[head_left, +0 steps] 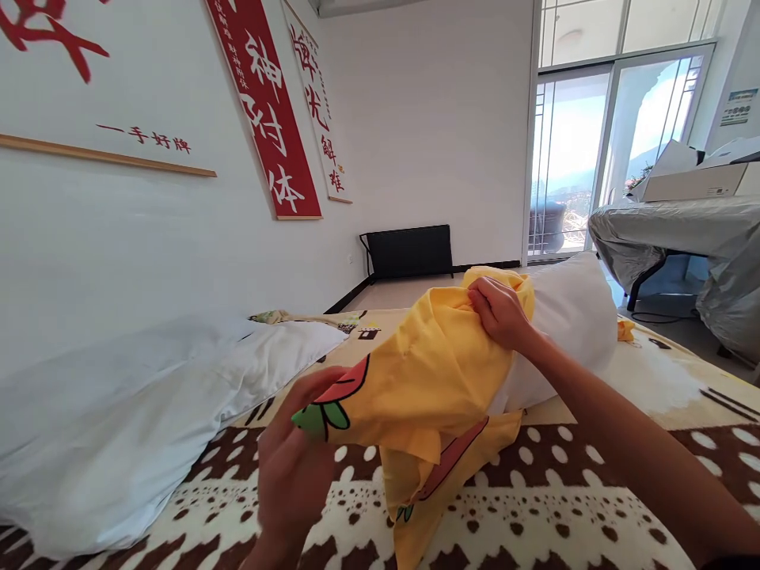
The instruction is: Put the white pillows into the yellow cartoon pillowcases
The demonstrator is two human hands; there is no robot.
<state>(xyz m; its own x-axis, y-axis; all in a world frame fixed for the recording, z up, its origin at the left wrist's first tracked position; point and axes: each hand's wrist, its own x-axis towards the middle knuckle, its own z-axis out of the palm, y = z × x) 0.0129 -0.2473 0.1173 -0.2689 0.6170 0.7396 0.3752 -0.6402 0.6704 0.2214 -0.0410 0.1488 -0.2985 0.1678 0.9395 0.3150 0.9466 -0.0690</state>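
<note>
A yellow pillowcase (416,364) with printed carrots hangs bunched between my two hands. My left hand (297,451) is closed around one corner, where a red and green carrot print shows; part of this hand is blurred. Higher up and to the right, my right hand (499,311) grips a gathered fold of the same fabric. A loose flap of the pillowcase droops onto the blanket below. Right behind the cloth lies a plump white pillow (573,317); whether any of it is inside the pillowcase, I cannot tell.
A brown and cream patterned blanket (534,491) spreads under everything. White bedding (136,427) lies to the left by the wall. A black folded panel (409,252) leans at the back. A plastic-covered table (682,226) bearing an open box (692,184) stands right, near glass doors.
</note>
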